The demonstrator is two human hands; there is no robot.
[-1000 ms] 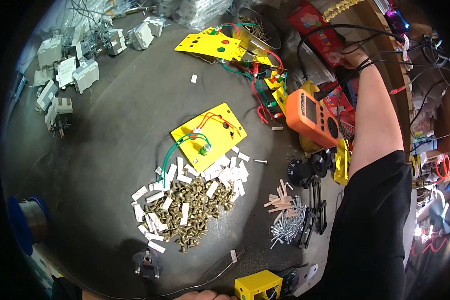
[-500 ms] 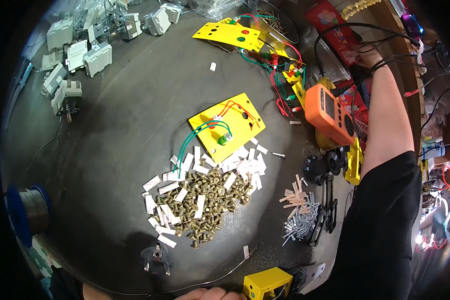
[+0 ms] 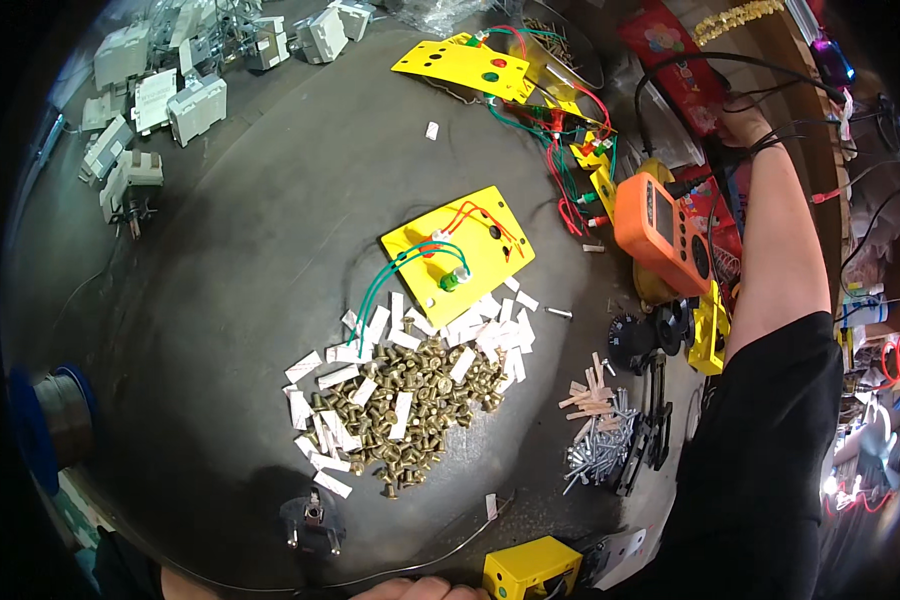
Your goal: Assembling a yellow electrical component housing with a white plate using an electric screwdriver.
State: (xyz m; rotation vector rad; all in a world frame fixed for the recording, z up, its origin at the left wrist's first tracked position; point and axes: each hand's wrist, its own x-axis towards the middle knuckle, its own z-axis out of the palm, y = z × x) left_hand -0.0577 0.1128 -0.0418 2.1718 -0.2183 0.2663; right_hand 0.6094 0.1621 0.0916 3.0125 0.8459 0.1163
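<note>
At the bottom edge, the curled fingers of my left hand (image 3: 422,588) press against the side of a small yellow box (image 3: 533,565) with an open side. Most of that hand is cut off by the frame. My right arm stretches to the far right, where my right hand (image 3: 742,122) is among black cables beside a red printed box (image 3: 675,70); its fingers are partly hidden. Below it stands an orange multimeter (image 3: 660,230). Mid-table, a yellow panel (image 3: 458,255) carries a red and a green indicator lamp with wires. Brass screws (image 3: 410,440) and white paper strips (image 3: 338,377) lie beside it.
Grey switch units (image 3: 197,110) sit at the far left, a wire spool (image 3: 68,420) at the left. Wired yellow panels (image 3: 460,68) lie at the back. A black plug (image 3: 313,522) is near the front; silver screws (image 3: 600,448) and black brackets (image 3: 655,420) lie right.
My right hand has shifted slightly among the cables. My left hand and the yellow box have moved very slightly left together; the view has shifted a little.
</note>
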